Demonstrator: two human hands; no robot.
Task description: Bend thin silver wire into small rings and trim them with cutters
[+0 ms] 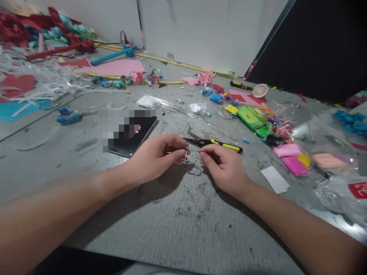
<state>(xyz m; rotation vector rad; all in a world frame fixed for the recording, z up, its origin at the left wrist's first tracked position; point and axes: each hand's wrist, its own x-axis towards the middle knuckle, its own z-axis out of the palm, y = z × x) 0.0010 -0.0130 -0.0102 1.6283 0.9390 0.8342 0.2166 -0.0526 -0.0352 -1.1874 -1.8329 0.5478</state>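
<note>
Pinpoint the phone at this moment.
In the head view, the phone lies on the grey table, left of centre, just beyond the left hand.

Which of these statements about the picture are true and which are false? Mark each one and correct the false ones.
1. The left hand holds a small wire frame. True.
2. A white paper piece lies to the right of the right hand. True.
3. Both hands wear gloves. False: they are bare.
4. A yellow-and-black tool lies on the table. True.
5. The tool's tips are closed together. False: they are spread apart.
</note>
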